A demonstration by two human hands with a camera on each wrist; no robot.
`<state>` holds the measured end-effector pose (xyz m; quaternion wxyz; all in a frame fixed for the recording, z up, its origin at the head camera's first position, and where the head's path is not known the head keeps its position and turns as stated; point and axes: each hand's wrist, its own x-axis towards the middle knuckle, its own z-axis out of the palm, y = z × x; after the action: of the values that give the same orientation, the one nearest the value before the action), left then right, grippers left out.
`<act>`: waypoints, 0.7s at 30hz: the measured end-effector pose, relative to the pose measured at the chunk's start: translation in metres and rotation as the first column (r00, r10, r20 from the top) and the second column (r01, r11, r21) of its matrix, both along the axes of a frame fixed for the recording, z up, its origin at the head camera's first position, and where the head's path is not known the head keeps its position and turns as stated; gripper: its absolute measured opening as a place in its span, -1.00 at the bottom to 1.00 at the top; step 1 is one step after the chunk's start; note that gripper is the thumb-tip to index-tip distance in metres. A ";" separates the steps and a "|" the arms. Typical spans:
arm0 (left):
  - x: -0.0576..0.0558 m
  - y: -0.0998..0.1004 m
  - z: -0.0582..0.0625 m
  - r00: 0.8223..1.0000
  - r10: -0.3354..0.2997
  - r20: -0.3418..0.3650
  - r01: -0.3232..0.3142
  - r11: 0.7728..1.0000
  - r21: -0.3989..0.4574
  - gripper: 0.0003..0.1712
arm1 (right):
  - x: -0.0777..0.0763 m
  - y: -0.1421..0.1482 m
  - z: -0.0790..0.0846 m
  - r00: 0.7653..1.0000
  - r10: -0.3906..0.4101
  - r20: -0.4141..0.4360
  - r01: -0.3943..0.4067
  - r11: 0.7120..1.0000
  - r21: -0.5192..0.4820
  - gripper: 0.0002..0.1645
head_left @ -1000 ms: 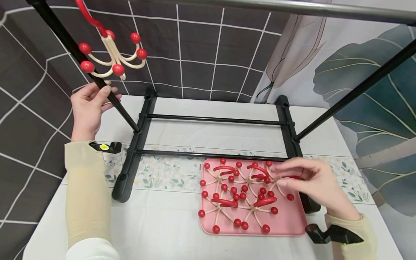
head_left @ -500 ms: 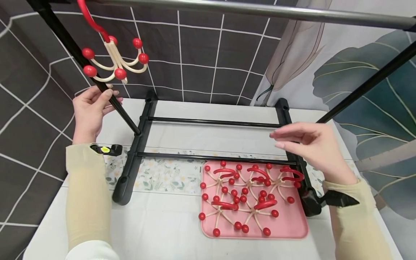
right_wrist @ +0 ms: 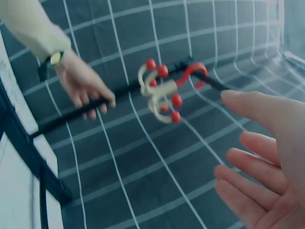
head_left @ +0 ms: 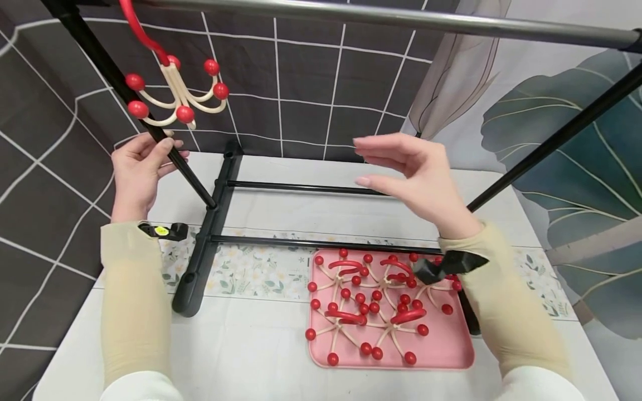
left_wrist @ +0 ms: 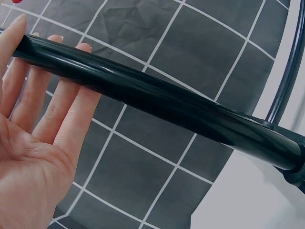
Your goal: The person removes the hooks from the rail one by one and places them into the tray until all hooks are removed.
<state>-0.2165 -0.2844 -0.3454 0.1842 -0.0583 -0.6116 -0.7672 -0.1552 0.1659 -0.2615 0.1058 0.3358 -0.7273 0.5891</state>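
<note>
My left hand [head_left: 142, 172] holds the left black upright post [head_left: 188, 174] of a rack. The left wrist view shows the thumb on one side of the post [left_wrist: 157, 102] and the fingers behind it. Just above that hand, a multi-armed cream hook [head_left: 175, 92] with red ball tips and a red curved top hangs near the post. My right hand [head_left: 411, 172] is in mid-air over the rack's base, with fingers loosely bent and nothing in them. In the right wrist view, the hanging hook [right_wrist: 164, 90] appears beyond the right hand's fingers.
A pink tray [head_left: 446, 345] bears several similar red-and-cream hooks [head_left: 341, 317]. Two thin black crossbars [head_left: 301, 241] join the rack's feet [head_left: 193, 278] low over the table. Overhead runs a grey metal rail [head_left: 351, 14]. A dark gridded cloth [head_left: 311, 94] hangs behind.
My right hand has risen from the hooks at the tray's right side and moved left and away from me, with nothing in it. My left hand keeps its hold on the post.
</note>
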 end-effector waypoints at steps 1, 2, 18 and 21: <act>0.000 0.000 0.000 1.000 0.000 0.001 0.000 1.000 -0.003 -0.62 | -0.002 -0.008 0.001 1.000 0.010 -0.015 -0.010 1.000 -0.014 -0.45; 0.000 0.000 0.000 1.000 -0.001 0.001 0.001 1.000 -0.004 -0.62 | -0.004 -0.016 0.002 0.999 0.021 -0.036 -0.022 0.999 -0.033 -0.45; 0.004 -0.001 0.000 1.000 0.001 -0.021 0.000 1.000 0.029 -0.63 | -0.018 -0.154 0.078 0.992 0.104 -0.072 -0.117 0.972 -0.204 -0.50; 0.002 0.001 0.000 1.000 -0.006 -0.023 0.007 1.000 0.023 -0.61 | -0.027 -0.174 0.088 0.995 0.098 -0.034 -0.103 0.978 -0.183 -0.48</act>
<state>-0.2150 -0.2836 -0.3458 0.1893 -0.0668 -0.6003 -0.7742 -0.1821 -0.0079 -0.1730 0.1156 0.3683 -0.6504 0.6542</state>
